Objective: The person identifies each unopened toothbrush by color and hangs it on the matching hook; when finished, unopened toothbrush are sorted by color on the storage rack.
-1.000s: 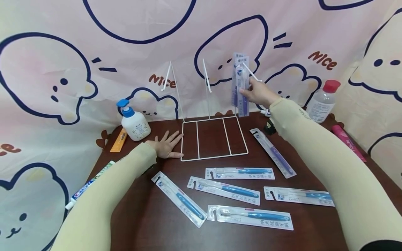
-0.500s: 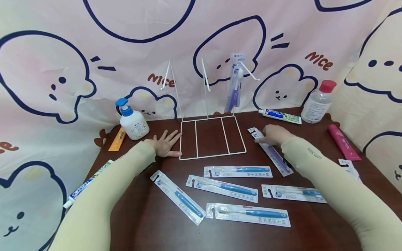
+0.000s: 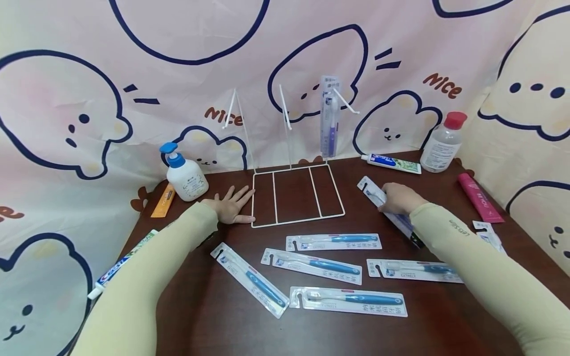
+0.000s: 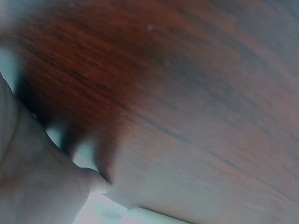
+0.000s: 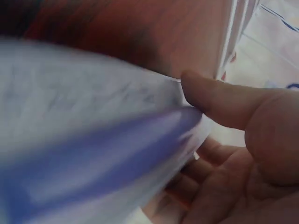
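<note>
My right hand (image 3: 401, 199) grips a packaged toothbrush (image 3: 371, 190) with a purple handle, right of the rack. In the right wrist view, the thumb (image 5: 219, 100) lies on the pack's edge with the other fingers behind, and the purple handle (image 5: 107, 161) shows through the clear front. My left hand (image 3: 229, 206) rests with fingers spread on the table, fingertips at the left side of the white wire rack (image 3: 275, 198). Purple packaged toothbrushes (image 3: 330, 121) hang from the rack's right hook (image 3: 346, 102); the middle hook (image 3: 285, 109) and left hook (image 3: 229, 111) hold nothing.
Several blue packaged toothbrushes (image 3: 311, 265) lie across the front of the table. A pump bottle (image 3: 187, 179) and orange tube (image 3: 163, 201) stand left. At the right are a toothpaste tube (image 3: 394, 163), red-capped bottle (image 3: 441, 148), pink tube (image 3: 480, 198) and another pack (image 3: 487, 235) partly under the sleeve.
My right hand let go of a purple toothbrush on the right hook, came down to the table and took hold of another purple packaged toothbrush, now shifted slightly. The left hand stayed put.
</note>
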`<action>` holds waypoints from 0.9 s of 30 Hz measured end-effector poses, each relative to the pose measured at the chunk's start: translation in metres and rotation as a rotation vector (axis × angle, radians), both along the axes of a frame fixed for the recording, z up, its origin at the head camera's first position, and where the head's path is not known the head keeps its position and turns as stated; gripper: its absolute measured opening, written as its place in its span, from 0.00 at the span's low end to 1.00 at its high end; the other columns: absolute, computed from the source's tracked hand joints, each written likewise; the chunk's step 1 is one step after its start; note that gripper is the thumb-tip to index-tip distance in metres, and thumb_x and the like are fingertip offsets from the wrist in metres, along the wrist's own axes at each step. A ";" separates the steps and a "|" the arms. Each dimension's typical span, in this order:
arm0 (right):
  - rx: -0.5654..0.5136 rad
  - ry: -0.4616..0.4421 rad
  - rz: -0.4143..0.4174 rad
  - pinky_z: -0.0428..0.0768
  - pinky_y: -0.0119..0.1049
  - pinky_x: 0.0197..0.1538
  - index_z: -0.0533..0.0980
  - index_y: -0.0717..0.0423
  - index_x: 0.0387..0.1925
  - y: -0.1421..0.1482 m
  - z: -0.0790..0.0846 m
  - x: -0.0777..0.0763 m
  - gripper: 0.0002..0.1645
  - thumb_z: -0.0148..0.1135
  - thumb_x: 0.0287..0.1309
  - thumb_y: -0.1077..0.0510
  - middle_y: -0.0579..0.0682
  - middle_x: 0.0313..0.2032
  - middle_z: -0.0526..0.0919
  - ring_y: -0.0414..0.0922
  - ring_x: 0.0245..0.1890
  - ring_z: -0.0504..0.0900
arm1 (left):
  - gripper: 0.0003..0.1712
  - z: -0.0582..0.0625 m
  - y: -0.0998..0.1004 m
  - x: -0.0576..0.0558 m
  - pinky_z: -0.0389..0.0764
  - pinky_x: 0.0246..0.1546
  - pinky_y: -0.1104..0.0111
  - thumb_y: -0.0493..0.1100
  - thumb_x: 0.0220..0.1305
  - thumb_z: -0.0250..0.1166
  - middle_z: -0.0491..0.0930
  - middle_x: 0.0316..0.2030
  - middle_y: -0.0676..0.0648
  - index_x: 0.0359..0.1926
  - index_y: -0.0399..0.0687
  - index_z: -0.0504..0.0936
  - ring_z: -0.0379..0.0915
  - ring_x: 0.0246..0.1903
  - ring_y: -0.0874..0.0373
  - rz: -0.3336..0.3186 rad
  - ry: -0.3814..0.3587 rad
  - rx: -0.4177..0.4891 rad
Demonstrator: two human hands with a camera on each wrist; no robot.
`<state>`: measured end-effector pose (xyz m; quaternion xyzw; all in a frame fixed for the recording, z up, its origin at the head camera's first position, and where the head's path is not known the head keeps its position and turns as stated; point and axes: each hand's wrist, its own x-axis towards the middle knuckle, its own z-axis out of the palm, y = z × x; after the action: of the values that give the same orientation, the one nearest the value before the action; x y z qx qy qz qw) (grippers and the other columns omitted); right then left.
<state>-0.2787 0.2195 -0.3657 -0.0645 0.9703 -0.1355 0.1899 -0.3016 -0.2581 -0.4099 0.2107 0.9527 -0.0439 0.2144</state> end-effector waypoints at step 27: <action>-0.547 0.387 0.155 0.71 0.61 0.46 0.54 0.52 0.67 -0.049 0.127 0.064 0.35 0.50 0.63 0.46 0.58 0.57 0.69 0.59 0.53 0.72 | 0.59 -0.012 -0.004 -0.009 0.42 0.54 0.33 0.85 0.44 0.37 0.22 0.70 0.53 0.69 0.67 0.24 0.22 0.67 0.40 0.032 -0.003 -0.024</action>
<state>-0.2150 0.1705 -0.2389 -0.2110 0.9083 -0.3611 -0.0125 -0.3105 -0.2624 -0.4223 0.1930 0.9551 -0.0516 0.2188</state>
